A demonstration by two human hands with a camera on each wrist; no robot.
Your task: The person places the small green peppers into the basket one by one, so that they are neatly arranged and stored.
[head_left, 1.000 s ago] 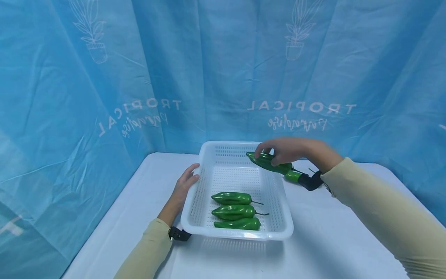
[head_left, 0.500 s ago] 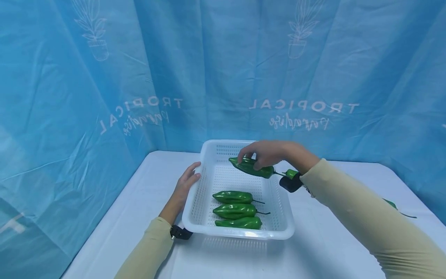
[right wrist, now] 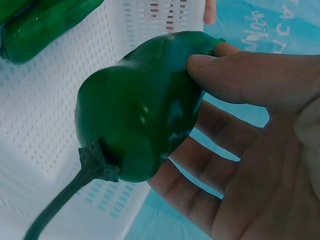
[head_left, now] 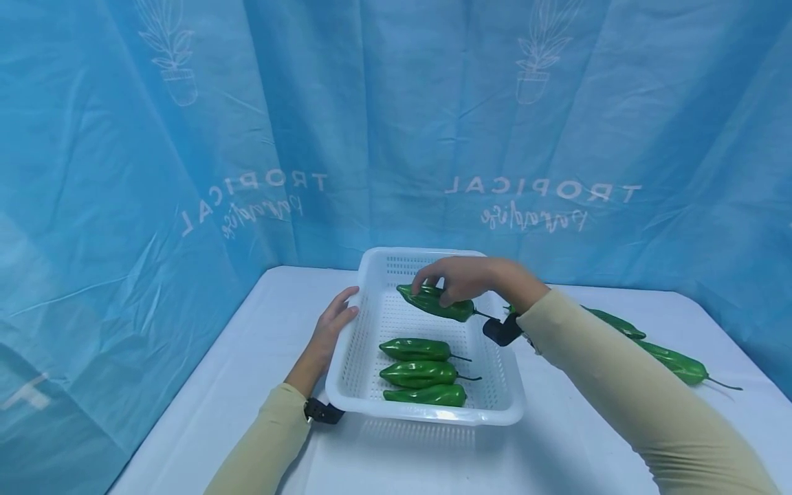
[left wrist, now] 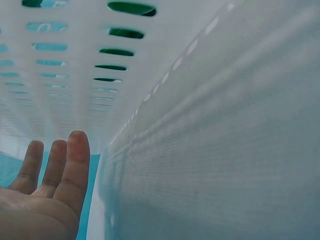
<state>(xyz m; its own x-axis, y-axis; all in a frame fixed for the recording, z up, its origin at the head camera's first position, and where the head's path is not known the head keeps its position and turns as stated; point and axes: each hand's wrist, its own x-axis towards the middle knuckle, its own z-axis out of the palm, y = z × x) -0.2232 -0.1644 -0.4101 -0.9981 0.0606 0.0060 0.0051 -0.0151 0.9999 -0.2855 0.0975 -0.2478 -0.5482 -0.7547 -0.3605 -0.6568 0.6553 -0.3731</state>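
My right hand [head_left: 464, 278] pinches a long green pepper [head_left: 459, 311] between thumb and fingers, above the far half of a white plastic basket [head_left: 427, 414]. Its thin stem points right; in the right wrist view the pepper [right wrist: 140, 107] shows its stem end towards the camera. Three more green peppers lie side by side in the basket's near half: a far one [head_left: 413, 349], a middle one [head_left: 417, 375] and a near one [head_left: 427, 395]. At the basket's left side, my left hand [head_left: 328, 326] rests its fingertips at the rim; the left wrist view shows its fingers [left wrist: 77, 165] extended.
More green peppers lie on the white table [head_left: 594, 419] right of the basket, one nearer [head_left: 680, 364] and one farther [head_left: 615, 322], partly hidden by my right sleeve [head_left: 619, 385]. A blue printed curtain [head_left: 408, 137] hangs behind and at the left.
My right hand has carried the pepper left and slightly down, from the basket's right rim to over its inside. The left hand stays at the basket's side. Peppers on the right came into view.
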